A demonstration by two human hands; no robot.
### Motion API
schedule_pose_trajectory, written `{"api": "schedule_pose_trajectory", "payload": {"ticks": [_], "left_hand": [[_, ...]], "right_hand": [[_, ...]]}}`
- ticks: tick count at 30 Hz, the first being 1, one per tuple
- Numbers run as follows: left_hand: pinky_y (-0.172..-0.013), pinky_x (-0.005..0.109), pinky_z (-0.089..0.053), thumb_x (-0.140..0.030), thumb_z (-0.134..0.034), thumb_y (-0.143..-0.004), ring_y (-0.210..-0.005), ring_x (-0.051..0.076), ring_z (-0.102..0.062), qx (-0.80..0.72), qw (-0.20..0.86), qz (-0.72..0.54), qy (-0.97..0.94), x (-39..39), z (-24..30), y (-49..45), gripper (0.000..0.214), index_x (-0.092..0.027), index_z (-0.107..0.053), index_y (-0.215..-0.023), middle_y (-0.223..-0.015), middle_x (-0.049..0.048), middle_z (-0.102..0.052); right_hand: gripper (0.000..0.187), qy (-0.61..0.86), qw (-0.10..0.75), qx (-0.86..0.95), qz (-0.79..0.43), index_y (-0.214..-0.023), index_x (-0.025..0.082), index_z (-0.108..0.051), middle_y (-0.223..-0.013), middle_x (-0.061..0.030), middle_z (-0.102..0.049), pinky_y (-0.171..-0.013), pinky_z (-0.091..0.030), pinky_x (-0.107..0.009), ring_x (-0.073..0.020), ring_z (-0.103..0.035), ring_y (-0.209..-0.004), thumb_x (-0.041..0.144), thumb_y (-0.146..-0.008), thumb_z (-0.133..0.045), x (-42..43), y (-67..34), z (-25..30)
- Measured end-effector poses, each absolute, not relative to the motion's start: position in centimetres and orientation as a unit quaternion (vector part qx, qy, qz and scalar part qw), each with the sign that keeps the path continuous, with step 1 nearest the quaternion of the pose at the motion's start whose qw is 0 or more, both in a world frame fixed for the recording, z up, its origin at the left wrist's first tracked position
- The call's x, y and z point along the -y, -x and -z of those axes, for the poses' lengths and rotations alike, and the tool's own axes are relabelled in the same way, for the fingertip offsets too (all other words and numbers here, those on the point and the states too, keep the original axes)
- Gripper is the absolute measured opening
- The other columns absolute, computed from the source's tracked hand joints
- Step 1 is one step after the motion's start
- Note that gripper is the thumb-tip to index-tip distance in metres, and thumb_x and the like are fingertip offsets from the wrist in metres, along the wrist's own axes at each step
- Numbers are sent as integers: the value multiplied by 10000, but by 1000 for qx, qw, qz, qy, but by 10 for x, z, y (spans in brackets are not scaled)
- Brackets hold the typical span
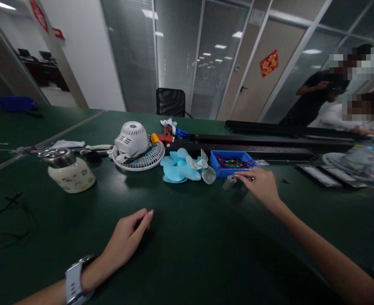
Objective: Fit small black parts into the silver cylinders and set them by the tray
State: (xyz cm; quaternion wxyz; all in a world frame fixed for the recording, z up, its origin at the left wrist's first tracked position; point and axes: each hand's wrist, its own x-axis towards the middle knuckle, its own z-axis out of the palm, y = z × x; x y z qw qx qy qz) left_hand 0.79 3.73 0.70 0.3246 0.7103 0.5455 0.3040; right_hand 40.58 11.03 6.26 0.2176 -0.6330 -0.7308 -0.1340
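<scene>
- Left hand (128, 237) nearest, low over the tabletop (187, 245); fingers curled in, thumb and index tips together, nothing seen held. Pale-strapped watch (75, 283) on its wrist.
- Right hand (261, 186) farther out, fingertips at the upper rim of a small metal cylinder (229, 183). Cannot tell if the grip pinches it or merely touches; the thumb is poorly seen. Another small item under the hand, mostly hidden.
- Cylinder stands on the tabletop, just in front of the blue bin (226, 173). Judged hard and stiff, fairly dense for its size, smooth enough to slip or roll. Best hold: thumb and finger across opposite sides, below the rim.
- Jar (74, 176) at left: small printed pictures, no words legible.
- Blue blades (180, 167) beside the bin: likely light, springy plastic. No label seen.
- Wires (234, 162) in the bin, no markings readable.
- White fan (132, 140) beyond: no brand legible.
- Far door: red poster (269, 62), gold characters, too blurred to read.
</scene>
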Motion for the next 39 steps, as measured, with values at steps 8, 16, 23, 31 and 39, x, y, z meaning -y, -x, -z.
{"api": "schedule_pose_trajectory", "payload": {"ticks": [8,16,23,31,39], "left_hand": [[-514,223,-388,-513,-405,-938,-523,136,-476,-549,312,-296,-717,-37,-8,-8,450,-204,-505,-626,-565,-44,-468],[-533,220,-358,-422,-427,-950,-541,127,-457,-544,293,-290,-731,-37,-7,-8,388,-200,-493,-640,-567,-52,-444],[-513,226,-309,-339,-461,-940,-497,112,-420,-550,255,-291,-740,-37,-11,-12,360,-190,-506,-616,-522,-61,-414],[-536,235,-312,-335,-442,-942,-523,118,-424,-564,229,-298,-735,-36,-7,-12,358,-193,-494,-618,-534,-52,-413],[-501,232,-314,-339,-462,-941,-482,112,-421,-539,242,-296,-750,-39,-7,-10,361,-192,-515,-616,-525,-59,-425]], "right_hand": [[359,636,219,731,115,-957,241,-776,-714,-57,-654,-628,-371,-313,-198,-572,-676,450,-918,-486,-112,-402,-52],[356,641,205,729,126,-975,241,-775,-738,-73,-658,-633,-340,-320,-202,-556,-691,481,-904,-521,-118,-404,-47],[500,647,187,725,145,-1079,162,-734,-929,-124,-649,-800,-291,-397,-234,-523,-923,562,-902,-493,-107,-403,-46],[602,658,265,682,176,-1364,150,-508,-1357,-216,-439,-971,-231,-479,-327,-365,-1257,538,-903,-500,-84,-429,-20],[705,660,391,640,47,-1372,148,-424,-1181,-153,-613,-906,-451,-489,-295,-622,-993,484,-794,-650,-101,-450,19]]}}
